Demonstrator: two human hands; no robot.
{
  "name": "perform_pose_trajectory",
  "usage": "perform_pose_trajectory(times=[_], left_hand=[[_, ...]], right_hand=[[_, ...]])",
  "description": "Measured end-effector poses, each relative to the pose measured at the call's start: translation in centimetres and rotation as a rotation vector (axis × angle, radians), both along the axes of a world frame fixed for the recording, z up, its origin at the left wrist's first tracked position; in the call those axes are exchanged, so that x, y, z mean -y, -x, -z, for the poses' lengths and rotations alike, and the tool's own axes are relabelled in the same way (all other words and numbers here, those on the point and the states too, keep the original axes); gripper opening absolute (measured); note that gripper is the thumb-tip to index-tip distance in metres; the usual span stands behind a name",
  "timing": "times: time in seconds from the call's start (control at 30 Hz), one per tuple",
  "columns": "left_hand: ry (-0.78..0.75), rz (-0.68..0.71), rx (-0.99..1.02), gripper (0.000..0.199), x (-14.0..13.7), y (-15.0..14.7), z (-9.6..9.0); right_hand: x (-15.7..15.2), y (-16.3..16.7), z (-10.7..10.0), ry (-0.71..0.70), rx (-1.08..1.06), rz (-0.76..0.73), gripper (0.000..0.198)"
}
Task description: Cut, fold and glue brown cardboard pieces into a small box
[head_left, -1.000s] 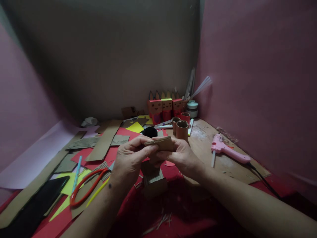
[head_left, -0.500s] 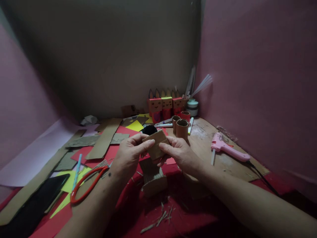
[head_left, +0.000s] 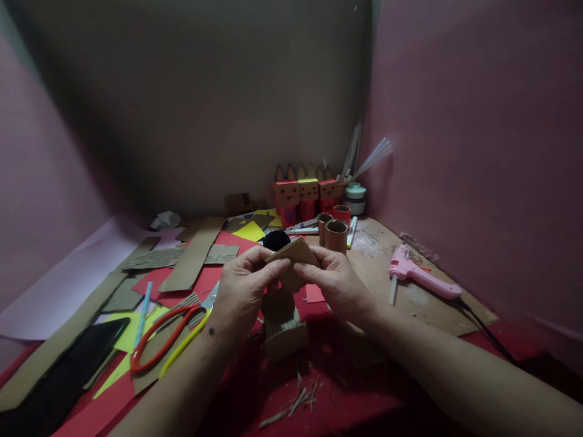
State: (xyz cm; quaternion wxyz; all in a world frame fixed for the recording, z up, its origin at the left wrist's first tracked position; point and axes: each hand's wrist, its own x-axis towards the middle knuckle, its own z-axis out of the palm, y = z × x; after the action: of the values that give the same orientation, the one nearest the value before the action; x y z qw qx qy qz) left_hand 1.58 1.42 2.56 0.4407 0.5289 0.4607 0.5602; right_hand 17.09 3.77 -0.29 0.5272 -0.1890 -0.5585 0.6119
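Note:
A small squarish piece of cardboard is held up between both hands. My left hand pinches its left side with the thumb on the near face. On the right side, my right hand grips it the same way; the fingers behind are partly hidden. Just below the hands, a bent cardboard piece with exposed corrugation rests on the red cloth. Scissors with red and yellow handles lie beside my left wrist.
A pink glue gun lies on a cardboard sheet at right. Cardboard tubes and decorated box figures stand at the back. Cardboard strips, coloured paper and a black phone-like slab spread across the left. Cardboard shreds lie in front.
The held cardboard has tilted slightly and shifted a little right in both hands. My left forearm has moved right, uncovering the scissors' yellow handle and part of the blades.

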Motion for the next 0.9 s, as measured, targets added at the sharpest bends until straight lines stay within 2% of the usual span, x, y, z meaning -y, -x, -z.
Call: perform_pose_trajectory(times=[0.17, 0.3, 0.43, 0.5, 0.6, 0.67, 0.77, 0.9], left_hand=[[0.013, -0.002, 0.016, 0.024, 0.7, -0.9, -0.1], [0.000, 0.001, -0.084, 0.024, 0.8, -1.0, -0.8], [-0.043, 0.056, -0.362, 0.027, 1.1, 0.9, -2.2], [-0.052, -0.031, -0.573, 0.033, 1.5, 3.2, -2.5], [0.025, -0.172, -1.050, 0.040, 1.9, 7.8, -1.4], [0.136, -0.188, -1.354, 0.040, 2.0, 10.6, 0.0], [0.183, -0.176, -1.437, 0.029, 2.1, 12.9, 2.1], [0.182, -0.221, -1.377, 0.035, 2.6, 13.3, 3.4]], right_hand=[[0.4, 0.1, -0.1, 0.048, -0.023, 0.035, 0.017], [0.1, 0.0, 0.1, 0.059, -0.025, -0.001, 0.015], [-0.4, -0.3, 0.3, 0.091, -0.010, 0.015, 0.018], [-0.7, -0.5, 0.4, 0.122, -0.009, 0.014, 0.021], [-1.2, -0.6, 0.3, 0.170, -0.036, -0.019, 0.025], [-1.3, -0.6, 0.3, 0.201, -0.071, -0.053, 0.028], [-1.3, -0.6, 0.1, 0.230, -0.123, -0.105, 0.030], [-1.1, -0.7, -0.1, 0.232, -0.140, -0.150, 0.028]])
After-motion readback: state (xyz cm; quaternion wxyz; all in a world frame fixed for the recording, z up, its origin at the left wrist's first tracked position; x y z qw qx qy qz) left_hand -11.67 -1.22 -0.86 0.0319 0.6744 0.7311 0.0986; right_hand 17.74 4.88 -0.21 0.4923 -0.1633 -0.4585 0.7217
